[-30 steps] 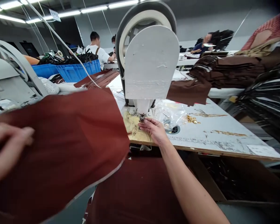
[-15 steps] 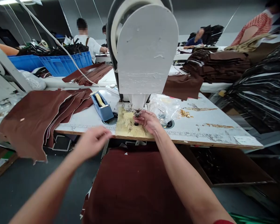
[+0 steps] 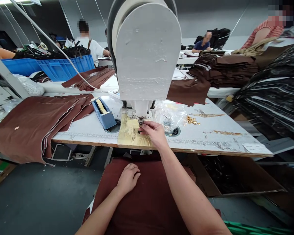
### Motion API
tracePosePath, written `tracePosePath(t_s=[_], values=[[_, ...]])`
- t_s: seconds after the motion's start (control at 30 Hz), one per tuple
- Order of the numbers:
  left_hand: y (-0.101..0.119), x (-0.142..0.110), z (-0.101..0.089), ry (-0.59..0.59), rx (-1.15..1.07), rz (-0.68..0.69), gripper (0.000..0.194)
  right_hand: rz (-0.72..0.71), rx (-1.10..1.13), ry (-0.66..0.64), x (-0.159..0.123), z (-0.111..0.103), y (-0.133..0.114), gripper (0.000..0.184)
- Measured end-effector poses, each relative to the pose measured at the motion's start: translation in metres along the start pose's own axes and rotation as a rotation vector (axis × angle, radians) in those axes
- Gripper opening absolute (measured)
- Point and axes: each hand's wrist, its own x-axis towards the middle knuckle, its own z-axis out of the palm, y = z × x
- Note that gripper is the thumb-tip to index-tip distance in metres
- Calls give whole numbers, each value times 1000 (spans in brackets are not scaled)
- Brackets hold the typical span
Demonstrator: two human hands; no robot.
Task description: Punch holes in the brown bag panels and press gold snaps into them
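My right hand (image 3: 156, 133) reaches to the working point of a large grey-white machine (image 3: 148, 55), its fingers pinched just under the metal head (image 3: 141, 120). Whatever lies between those fingertips is too small or hidden to make out. Below them is a yellowish taped patch (image 3: 129, 135) on the white worktable (image 3: 225, 142). My left hand (image 3: 129, 176) lies palm down, fingers stretched out, on a stack of dark red-brown fabric pieces (image 3: 147, 202) in front of me. Small gold-coloured metal pieces (image 3: 193, 120) lie in a loose heap right of the machine, beside a clear plastic bag (image 3: 170, 114).
A blue tape dispenser (image 3: 104, 112) stands left of the machine. More brown fabric pieces (image 3: 26, 127) hang over the table's left edge. Blue crates (image 3: 66, 67) and stacked dark fabric (image 3: 230, 68) are behind. A cardboard box (image 3: 245, 176) sits low at right. Several people work beyond.
My left hand has moved right and down from near the table's front edge onto the fabric stack, and its fingers have opened. My right hand stays at the machine head, turned slightly.
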Motion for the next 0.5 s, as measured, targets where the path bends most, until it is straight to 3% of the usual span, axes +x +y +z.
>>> tracePosePath(t_s=[0.2,0.4,0.5], values=[[-2,-1,3,21,-23,-6,20,56,116,14,-7,4,-7,28],[-1,-2,3,20,-33,19,21,240,370,98,-29,17,-26,30],[-7,-3,5,14,-23,20,22,189,254,12,-39,8,-35,29]])
